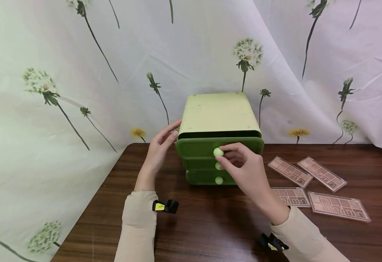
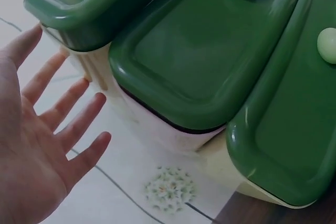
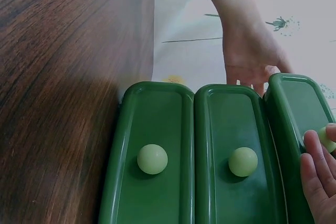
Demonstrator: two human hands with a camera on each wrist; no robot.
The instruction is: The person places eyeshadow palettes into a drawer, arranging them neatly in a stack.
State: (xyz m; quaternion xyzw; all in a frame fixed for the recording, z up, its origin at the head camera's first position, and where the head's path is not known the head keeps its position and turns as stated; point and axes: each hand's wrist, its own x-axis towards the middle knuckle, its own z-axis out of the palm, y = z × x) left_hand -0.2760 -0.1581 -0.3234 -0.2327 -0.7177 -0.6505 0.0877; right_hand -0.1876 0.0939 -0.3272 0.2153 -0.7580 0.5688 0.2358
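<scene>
A small desktop drawer cabinet (image 1: 218, 112) with a cream shell stands near the back of the table. Its three green drawers carry round pale-green knobs. The top drawer (image 1: 195, 148) is pulled out a little, leaving a dark gap under the shell. Thumb and fingers of my right hand (image 1: 244, 163) pinch the top knob (image 1: 218, 152). At the cabinet's left side is my left hand (image 1: 159, 143); in the left wrist view its fingers are spread and nearly straight, with fingertips at the side by the top drawer. Below, the middle drawer (image 3: 231, 124) and bottom drawer (image 3: 157, 114) look closed.
Several clear-lidded eyeshadow palettes lie to the right of the cabinet, among them a front one (image 1: 339, 206) and a back one (image 1: 322, 174). A white cloth (image 1: 197, 54) printed with dandelions hangs behind the dark wooden table (image 1: 191, 233).
</scene>
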